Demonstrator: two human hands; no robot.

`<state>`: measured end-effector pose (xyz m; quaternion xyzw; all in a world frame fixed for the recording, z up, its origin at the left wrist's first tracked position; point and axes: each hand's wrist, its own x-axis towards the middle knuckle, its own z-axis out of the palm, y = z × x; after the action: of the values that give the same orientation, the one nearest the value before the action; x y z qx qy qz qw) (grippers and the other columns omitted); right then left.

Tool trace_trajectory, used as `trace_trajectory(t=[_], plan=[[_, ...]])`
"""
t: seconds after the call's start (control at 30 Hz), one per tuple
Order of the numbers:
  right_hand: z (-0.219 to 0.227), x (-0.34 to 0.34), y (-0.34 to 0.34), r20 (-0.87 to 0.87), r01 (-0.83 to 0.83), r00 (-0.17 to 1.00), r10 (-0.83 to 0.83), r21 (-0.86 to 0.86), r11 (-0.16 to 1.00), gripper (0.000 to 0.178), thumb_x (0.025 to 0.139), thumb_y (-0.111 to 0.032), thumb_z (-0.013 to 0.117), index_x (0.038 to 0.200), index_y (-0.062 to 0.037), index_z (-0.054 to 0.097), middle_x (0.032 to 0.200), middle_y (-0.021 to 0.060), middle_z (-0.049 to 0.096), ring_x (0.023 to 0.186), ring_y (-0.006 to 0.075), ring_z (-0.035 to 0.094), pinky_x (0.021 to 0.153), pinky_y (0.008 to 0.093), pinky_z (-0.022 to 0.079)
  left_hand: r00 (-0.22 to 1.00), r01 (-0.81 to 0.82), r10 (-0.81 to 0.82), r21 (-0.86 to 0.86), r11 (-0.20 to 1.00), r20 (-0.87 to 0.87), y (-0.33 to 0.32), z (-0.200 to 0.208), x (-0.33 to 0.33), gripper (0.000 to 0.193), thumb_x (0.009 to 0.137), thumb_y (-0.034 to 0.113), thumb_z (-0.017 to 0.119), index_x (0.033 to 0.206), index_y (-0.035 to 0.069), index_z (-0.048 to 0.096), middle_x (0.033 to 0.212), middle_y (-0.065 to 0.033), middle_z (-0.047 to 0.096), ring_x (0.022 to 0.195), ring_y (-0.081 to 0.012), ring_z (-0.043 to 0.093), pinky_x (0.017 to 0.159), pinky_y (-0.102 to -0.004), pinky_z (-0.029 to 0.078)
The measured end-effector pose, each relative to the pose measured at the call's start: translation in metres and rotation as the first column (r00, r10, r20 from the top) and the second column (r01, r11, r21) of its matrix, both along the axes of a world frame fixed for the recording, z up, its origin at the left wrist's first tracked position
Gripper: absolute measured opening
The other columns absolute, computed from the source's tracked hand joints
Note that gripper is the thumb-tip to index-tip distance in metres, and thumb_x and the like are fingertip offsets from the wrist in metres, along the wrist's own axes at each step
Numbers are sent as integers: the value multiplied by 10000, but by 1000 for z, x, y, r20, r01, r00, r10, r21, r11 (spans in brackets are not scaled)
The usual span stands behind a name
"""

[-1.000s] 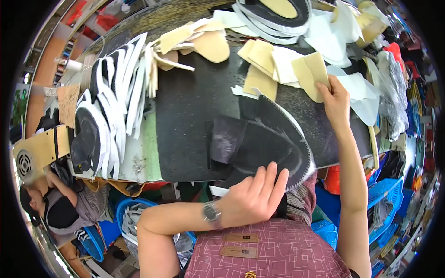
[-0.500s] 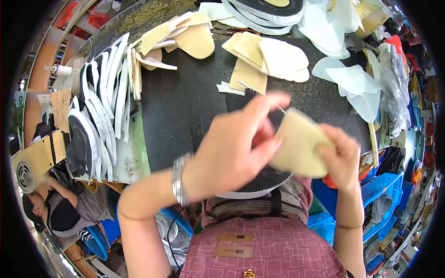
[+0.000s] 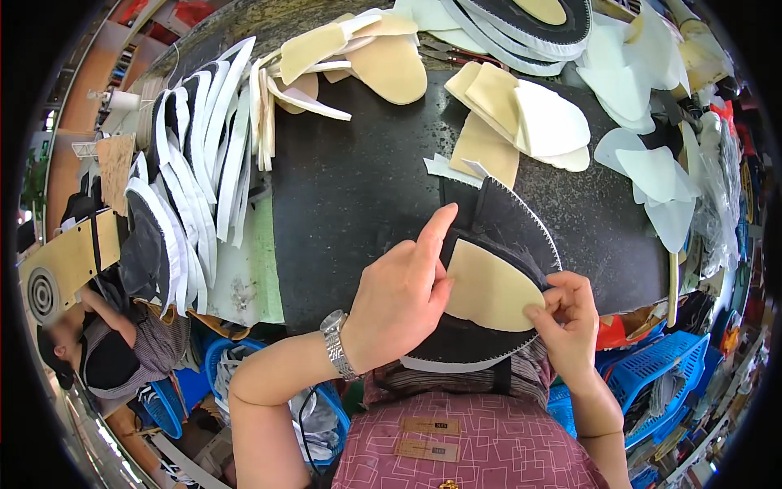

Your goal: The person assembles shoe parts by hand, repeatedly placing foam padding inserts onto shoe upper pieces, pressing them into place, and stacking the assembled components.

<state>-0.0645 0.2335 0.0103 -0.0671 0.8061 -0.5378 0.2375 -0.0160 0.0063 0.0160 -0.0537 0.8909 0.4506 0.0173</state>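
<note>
A black shoe upper with a white zigzag-stitched edge spans the table's near edge and my lap. On it lies a beige half-oval stiffener piece. My right hand is closed on the piece's right edge, thumb on top and fingers at the stitched rim. To the left, my left hand has its index finger stretched over the black fabric. Its thumb, held apart from the index, touches the piece's left edge; the other fingers are mostly hidden.
Beige and white pieces lie on the black tabletop. White-edged uppers stack at left; more uppers lie at the far side. Translucent sheets and a blue basket are at right. Another person sits at far left.
The beige piece, held up between my hands before, now rests flat on the black upper. Both hands have lowered toward it, and the view has shifted left.
</note>
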Motion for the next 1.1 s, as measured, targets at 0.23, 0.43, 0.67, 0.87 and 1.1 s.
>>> trace_trajectory(t=[0.23, 0.43, 0.67, 0.87, 1.1], plan=[[-5, -4, -5, 22, 12, 1000, -13, 35, 999, 322, 776, -5, 668, 1043, -29, 489, 675, 9, 570, 571, 59, 495, 546, 218, 408, 992, 118, -126, -179, 977, -31, -2, 0, -4, 651, 714, -31, 641, 1319, 41, 412, 666, -45, 563, 683, -213, 556, 639, -336, 469], [-4, -7, -11, -58, -23, 998, 34, 171, 985, 249, 790, -44, 664, 982, -38, 506, 624, 30, 535, 543, 103, 518, 526, 263, 430, 946, 222, -314, -545, 808, -80, 11, 3, -8, 537, 700, 24, 637, 1223, 30, 514, 836, -94, 585, 795, -239, 555, 681, -312, 474], [8, -47, 4, -542, -209, 665, 514, 526, 825, 437, 674, -172, 771, 1013, -32, 535, 945, 159, 574, 871, 328, 580, 705, 416, 475, 698, 327, -706, -824, 463, -119, 20, -16, 18, 421, 803, 142, 524, 1208, 28, 549, 1137, -164, 568, 1011, -280, 552, 880, -346, 478], [11, -89, -33, 201, -532, 827, 525, -17, 846, 560, 668, -207, 775, 1129, 11, 544, 1002, 171, 637, 925, 241, 621, 823, 340, 479, 747, 188, -602, -779, 598, -282, 19, -29, 32, 380, 824, 148, 524, 1199, 106, 571, 1173, -128, 564, 1043, -256, 547, 881, -345, 482], [68, -92, -59, -335, -611, 747, 575, -4, 792, 556, 655, -131, 767, 1159, -3, 570, 1003, 122, 660, 912, 197, 618, 846, 338, 478, 549, -39, -527, -649, 760, -649, -26, -21, 67, 351, 792, 233, 592, 1142, 206, 593, 1186, -83, 535, 1068, -226, 519, 878, -410, 448]])
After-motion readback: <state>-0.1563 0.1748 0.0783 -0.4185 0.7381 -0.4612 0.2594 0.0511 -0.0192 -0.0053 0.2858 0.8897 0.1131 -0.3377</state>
